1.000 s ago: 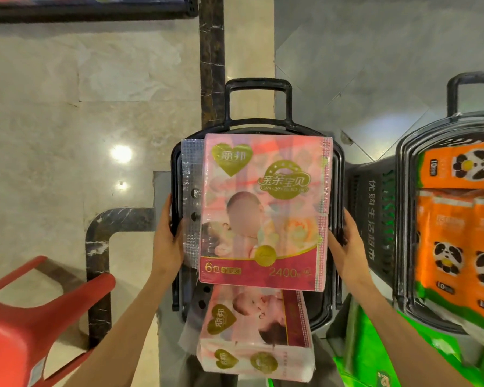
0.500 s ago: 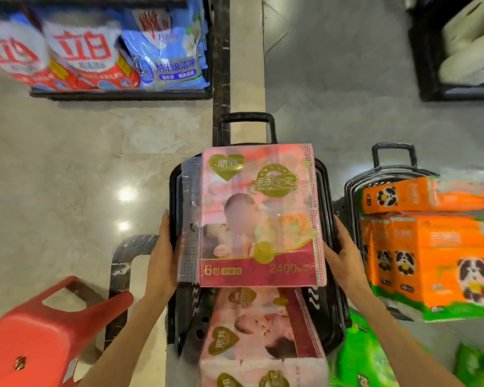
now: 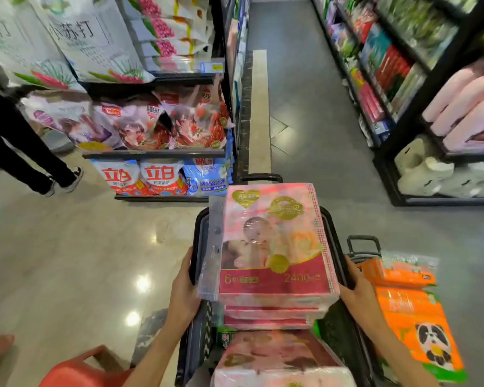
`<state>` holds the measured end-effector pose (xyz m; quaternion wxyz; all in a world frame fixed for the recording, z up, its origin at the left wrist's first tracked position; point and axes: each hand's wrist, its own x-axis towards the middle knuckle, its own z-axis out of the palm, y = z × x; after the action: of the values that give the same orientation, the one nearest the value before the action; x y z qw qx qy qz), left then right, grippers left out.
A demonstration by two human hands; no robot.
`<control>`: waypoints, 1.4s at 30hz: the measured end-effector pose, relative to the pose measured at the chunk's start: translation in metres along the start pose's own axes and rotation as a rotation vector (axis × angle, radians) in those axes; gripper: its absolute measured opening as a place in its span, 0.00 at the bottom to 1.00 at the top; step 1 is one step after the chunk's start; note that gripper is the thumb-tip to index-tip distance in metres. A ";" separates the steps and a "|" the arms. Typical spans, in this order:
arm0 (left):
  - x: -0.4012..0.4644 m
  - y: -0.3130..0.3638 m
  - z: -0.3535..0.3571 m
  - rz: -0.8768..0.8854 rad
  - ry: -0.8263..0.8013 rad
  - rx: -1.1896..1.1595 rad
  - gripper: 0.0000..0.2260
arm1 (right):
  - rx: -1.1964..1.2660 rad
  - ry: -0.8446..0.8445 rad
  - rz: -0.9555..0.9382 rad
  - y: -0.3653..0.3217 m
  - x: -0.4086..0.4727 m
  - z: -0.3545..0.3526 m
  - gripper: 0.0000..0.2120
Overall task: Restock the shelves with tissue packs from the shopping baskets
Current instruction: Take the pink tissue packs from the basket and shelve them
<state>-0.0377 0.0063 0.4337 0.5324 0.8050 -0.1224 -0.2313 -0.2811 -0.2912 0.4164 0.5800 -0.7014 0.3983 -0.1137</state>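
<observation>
A pink tissue pack [image 3: 274,247] printed with a baby picture is at the top of a black shopping basket [image 3: 330,227], right in front of me. My left hand [image 3: 183,289] grips its left side behind the clear plastic flap. My right hand [image 3: 358,291] grips its right side by the basket rim. Another pink pack [image 3: 277,356] lies lower in the basket, nearer to me. Orange panda tissue packs [image 3: 414,311] fill a second basket [image 3: 363,243] to the right.
A red stool [image 3: 76,370] stands at the lower left. A person's legs [image 3: 25,152] are at the far left. A shelf of detergent bags [image 3: 157,177] rises ahead on the left. The black shelf [image 3: 430,85] on the right holds pink packs [image 3: 470,113]. An aisle runs between them.
My view has tilted up from the floor to the aisle and shelves. Both hands stay at the sides of the pink pack, which now sits higher over the basket.
</observation>
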 end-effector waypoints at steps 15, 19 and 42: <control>-0.007 0.042 0.044 0.203 -0.007 0.088 0.35 | -0.037 -0.048 0.012 -0.017 0.021 -0.067 0.46; 0.010 0.052 0.048 0.222 0.026 0.122 0.36 | -0.059 -0.029 0.003 -0.027 0.041 -0.072 0.48; 0.369 0.139 0.095 0.120 -0.162 0.114 0.34 | -0.101 0.128 -0.003 -0.130 0.338 -0.064 0.44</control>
<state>0.2402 -0.2897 0.4407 0.4870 0.8040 -0.2260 -0.2558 -0.0438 -0.5694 0.4507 0.5171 -0.7217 0.4388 -0.1388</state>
